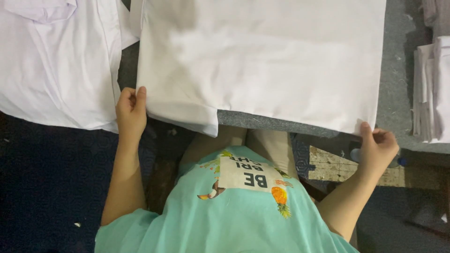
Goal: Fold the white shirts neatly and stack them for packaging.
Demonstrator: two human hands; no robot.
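the white folded cloth [262, 61] looks light and limp, so the left hand [131, 111] and right hand [378, 146] each pinch a near corner closed, keeping it taut over the grey tabletop [398, 93]

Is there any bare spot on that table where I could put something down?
Grey table shows bare between the held white cloth and the folded stack at right. A thin gap separates the cloth from the left pile. Elsewhere, cloth covers everything.

grey table [398, 70], dark floor [47, 178]
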